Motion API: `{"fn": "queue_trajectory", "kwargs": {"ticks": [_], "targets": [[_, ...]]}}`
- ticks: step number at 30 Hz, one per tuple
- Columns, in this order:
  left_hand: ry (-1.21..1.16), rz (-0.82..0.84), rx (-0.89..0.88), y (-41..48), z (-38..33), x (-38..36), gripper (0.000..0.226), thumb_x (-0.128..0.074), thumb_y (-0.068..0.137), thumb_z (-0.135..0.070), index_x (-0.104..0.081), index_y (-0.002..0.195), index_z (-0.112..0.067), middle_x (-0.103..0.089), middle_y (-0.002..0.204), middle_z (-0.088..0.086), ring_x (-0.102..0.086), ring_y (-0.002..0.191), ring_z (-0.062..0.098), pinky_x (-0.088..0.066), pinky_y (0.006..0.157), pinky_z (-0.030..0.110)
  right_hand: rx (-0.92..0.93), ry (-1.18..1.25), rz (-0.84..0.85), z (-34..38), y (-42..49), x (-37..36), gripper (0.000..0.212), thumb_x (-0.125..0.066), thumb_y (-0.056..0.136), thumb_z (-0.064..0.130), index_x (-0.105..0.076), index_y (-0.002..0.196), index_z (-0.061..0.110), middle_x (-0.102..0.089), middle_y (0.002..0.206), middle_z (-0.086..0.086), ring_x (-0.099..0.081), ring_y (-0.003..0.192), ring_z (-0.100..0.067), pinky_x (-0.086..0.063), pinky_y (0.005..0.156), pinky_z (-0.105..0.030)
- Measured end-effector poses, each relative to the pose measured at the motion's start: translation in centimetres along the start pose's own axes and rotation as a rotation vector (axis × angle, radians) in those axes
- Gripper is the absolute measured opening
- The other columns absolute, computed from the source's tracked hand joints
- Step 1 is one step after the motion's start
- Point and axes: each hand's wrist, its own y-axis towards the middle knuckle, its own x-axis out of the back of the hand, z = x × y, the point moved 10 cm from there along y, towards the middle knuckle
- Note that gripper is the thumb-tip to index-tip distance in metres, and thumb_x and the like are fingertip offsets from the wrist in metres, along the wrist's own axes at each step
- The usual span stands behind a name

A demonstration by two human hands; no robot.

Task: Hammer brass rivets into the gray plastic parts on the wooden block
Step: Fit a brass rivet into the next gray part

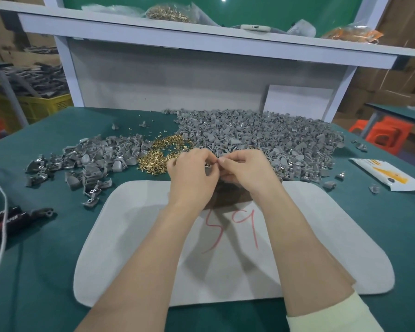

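From the head camera, the chief risk is that the small piece [209,165] slips from the fingertips. It is pinched in the air between the left hand [192,171] and the right hand [247,171], both with fingers curled tight and tips meeting. If it dropped, it would likely vanish among the loose heap of small gray plastic wedge-shaped parts [261,137] just behind. A rivet seated crooked would, I judge, bend under a blow. The piece is nearly hidden by the fingers, so I cannot tell whether it is a part, a rivet or both. The dark brown wooden block [228,194] sits directly under the hands on a white rounded mat [134,236], mostly covered by them. The scatter of short shiny brass rivets [164,152] lies just beyond the left hand on the green table [46,259]. A dark-handled tool [15,218] lies well apart at the left edge.
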Motion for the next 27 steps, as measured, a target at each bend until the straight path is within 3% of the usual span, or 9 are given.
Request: {"fn": "queue_trajectory", "kwargs": {"ticks": [4,7,10,14,20,27], "targets": [[-0.008,0.021,0.003,0.1,0.2,-0.1,0.006,-0.058,0.091,-0.027,-0.061,0.088,-0.030,-0.063,0.107,-0.009,-0.052,0.109,0.016,-0.025,0.095,0.033,0.002,0.011,-0.008,-0.2,0.1,0.0,0.021,-0.058,0.091,0.003,-0.064,0.073,0.011,-0.067,0.072,-0.011,-0.066,0.070,-0.023,-0.057,0.080,-0.039],[-0.010,0.109,0.066,0.3,1.3,-0.9,0.009,-0.063,0.087,-0.034,-0.064,0.096,-0.031,-0.058,0.118,-0.005,-0.050,0.116,0.018,-0.033,0.102,0.038,0.054,-0.240,-0.111,-0.1,0.4,1.3,0.025,-0.062,0.089,0.011,-0.061,0.067,0.024,-0.068,0.073,-0.005,-0.067,0.077,-0.025,-0.054,0.085,-0.045],[0.006,0.205,0.154,0.1,2.6,-1.6,0.021,-0.066,0.083,-0.038,-0.065,0.102,-0.031,-0.051,0.126,-0.001,-0.043,0.124,0.023,-0.033,0.103,0.039,0.115,-0.492,-0.136,0.2,0.3,1.6,0.024,-0.064,0.087,0.017,-0.059,0.065,0.027,-0.068,0.078,0.000,-0.066,0.085,-0.022,-0.052,0.084,-0.036],[0.022,0.247,0.178,-0.3,2.6,-2.1,0.009,-0.066,0.082,-0.033,-0.064,0.091,-0.033,-0.050,0.121,0.001,-0.042,0.122,0.027,-0.032,0.098,0.038,0.169,-0.614,-0.087,0.6,0.1,0.9,0.014,-0.064,0.087,0.020,-0.063,0.075,0.028,-0.064,0.076,0.007,-0.061,0.083,-0.014,-0.038,0.071,-0.020],[0.001,0.230,0.178,-0.3,2.6,-2.1,0.006,-0.064,0.085,-0.030,-0.060,0.085,-0.034,-0.052,0.115,-0.001,-0.044,0.119,0.026,-0.032,0.092,0.035,0.188,-0.707,-0.036,0.4,0.1,0.3,0.009,-0.062,0.089,0.021,-0.066,0.082,0.025,-0.050,0.062,0.016,-0.050,0.072,-0.011,-0.032,0.066,-0.020],[0.006,0.212,0.183,-0.2,2.7,-2.0,0.009,-0.064,0.085,-0.030,-0.057,0.081,-0.034,-0.055,0.117,-0.001,-0.045,0.118,0.026,-0.033,0.090,0.034,0.236,-0.776,-0.056,1.1,-0.1,0.0,0.008,-0.062,0.089,0.022,-0.068,0.083,0.025,-0.047,0.058,0.014,-0.049,0.070,-0.014,-0.030,0.063,-0.022]]}}
